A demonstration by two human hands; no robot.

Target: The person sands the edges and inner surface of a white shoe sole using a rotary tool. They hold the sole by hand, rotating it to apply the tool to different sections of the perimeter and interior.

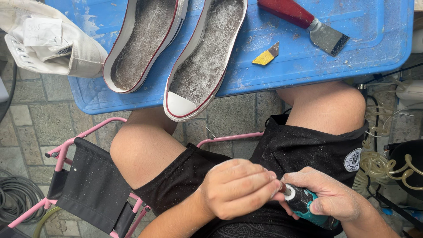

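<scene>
My right hand (332, 196) grips a small teal and black rotary tool (306, 205) over my lap. My left hand (235, 187) is closed, with its fingertips pinching the metal tip at the tool's white front end. Both hands rest low in the view above my black shorts (299, 150). Two detached rubber shoe soles (145, 39) (205, 57), white with red trim and dusty grey inside, lie on a blue plastic surface (374, 39) in front of my knees.
A red-handled scraper (308, 22) and a small yellow blade piece (265, 56) lie on the blue surface. A white canvas shoe upper (48, 37) sits at the left. A pink folding chair frame (88, 176) stands at the left, with coiled hoses (383, 163) at the right.
</scene>
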